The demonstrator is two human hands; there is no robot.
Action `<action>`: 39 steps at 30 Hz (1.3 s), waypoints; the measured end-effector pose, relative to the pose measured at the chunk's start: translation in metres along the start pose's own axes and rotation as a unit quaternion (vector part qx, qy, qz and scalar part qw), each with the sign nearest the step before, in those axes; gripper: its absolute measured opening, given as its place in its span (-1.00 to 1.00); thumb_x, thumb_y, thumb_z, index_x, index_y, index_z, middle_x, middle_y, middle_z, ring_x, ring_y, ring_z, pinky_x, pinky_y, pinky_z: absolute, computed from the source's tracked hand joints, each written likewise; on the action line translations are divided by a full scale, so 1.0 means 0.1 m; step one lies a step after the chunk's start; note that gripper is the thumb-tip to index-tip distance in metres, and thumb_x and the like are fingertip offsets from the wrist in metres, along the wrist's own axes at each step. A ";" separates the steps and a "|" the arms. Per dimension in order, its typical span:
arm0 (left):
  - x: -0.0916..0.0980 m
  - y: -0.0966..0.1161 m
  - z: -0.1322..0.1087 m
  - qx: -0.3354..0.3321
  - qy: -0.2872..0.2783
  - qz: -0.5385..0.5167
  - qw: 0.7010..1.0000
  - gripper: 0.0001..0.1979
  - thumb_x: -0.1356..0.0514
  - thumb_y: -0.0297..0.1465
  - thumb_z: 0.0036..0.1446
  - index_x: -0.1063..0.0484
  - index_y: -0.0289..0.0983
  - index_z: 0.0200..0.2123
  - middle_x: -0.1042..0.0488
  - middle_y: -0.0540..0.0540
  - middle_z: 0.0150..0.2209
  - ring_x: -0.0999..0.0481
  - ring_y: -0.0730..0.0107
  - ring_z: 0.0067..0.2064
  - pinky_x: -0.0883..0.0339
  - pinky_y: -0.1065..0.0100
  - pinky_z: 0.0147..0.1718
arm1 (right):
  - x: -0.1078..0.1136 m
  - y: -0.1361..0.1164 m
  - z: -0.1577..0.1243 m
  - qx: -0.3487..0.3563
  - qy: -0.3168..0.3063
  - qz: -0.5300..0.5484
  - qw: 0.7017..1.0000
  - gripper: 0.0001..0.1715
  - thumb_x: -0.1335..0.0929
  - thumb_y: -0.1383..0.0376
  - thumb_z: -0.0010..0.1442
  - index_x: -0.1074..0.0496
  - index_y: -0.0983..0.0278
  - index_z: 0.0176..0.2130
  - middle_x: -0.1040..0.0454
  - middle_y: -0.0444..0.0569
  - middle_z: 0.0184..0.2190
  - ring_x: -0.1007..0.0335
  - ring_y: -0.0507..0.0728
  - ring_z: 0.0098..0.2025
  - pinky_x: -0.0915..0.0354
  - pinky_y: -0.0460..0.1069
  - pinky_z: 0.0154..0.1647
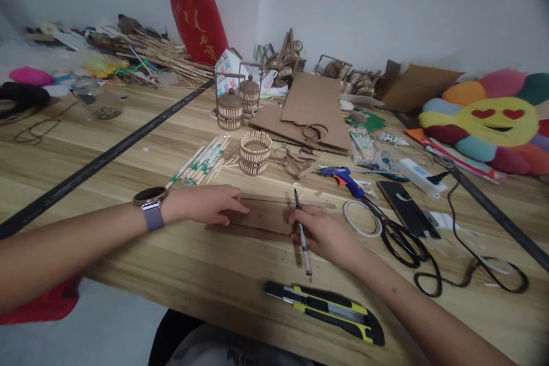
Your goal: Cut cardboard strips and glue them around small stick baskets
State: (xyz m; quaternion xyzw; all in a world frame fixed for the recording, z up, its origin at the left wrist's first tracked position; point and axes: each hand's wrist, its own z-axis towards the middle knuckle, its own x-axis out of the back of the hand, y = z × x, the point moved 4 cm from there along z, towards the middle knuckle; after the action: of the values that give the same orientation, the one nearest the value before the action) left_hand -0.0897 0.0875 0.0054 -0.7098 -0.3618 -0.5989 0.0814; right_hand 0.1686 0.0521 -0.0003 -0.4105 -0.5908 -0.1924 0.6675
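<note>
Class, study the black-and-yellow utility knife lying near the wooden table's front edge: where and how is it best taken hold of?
Probably grip the utility knife around its broad rear handle, coming from the person's right: it lies flat, its narrow blade end pointing left.

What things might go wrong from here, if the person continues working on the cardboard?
1. The utility knife lies close to the right forearm, so an arm might brush it; I cannot tell whether its blade is out.
2. The left hand seems to steady only one end of the cardboard strip, which might slip under the pen in the right hand.
</note>
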 end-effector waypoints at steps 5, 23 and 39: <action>-0.06 -0.09 -0.15 -0.006 0.057 0.003 0.998 -0.51 -0.24 -0.55 0.16 -0.50 -0.13 0.15 -0.46 -0.12 -0.07 -0.49 0.18 -0.06 -0.33 0.35 -0.07 | -0.01 -0.05 0.15 -0.005 -0.013 0.016 1.000 -0.77 -0.42 0.49 0.16 -0.45 0.24 -0.18 -0.52 -0.01 -0.23 -0.43 0.19 -0.13 -0.24 -0.02 -0.14; -0.21 -0.18 -0.50 0.012 0.110 -0.009 0.994 -0.61 -0.17 -0.53 0.21 -0.50 -0.14 0.07 -0.44 -0.13 -0.03 -0.48 0.18 -0.02 -0.36 0.27 0.00 | -0.08 -0.28 0.37 0.021 -0.025 0.032 0.999 -0.66 -0.36 0.62 0.06 -0.44 0.26 -0.23 -0.47 -0.01 -0.24 -0.39 0.15 -0.18 -0.17 -0.06 -0.20; -0.24 -0.17 -0.51 0.001 0.118 -0.014 0.993 -0.63 -0.15 -0.55 0.23 -0.52 -0.14 0.05 -0.45 -0.13 -0.06 -0.49 0.18 -0.03 -0.37 0.27 -0.04 | -0.12 -0.26 0.36 0.039 -0.017 0.019 0.999 -0.77 -0.39 0.54 0.14 -0.45 0.28 -0.22 -0.45 0.00 -0.26 -0.35 0.15 -0.20 -0.15 -0.05 -0.23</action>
State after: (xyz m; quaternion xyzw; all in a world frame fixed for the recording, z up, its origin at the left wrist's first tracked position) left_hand -0.1406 0.0618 -0.0086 -0.6286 -0.3602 -0.6795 0.1161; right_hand 0.1237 0.0619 -0.0042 -0.3985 -0.6008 -0.1495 0.6766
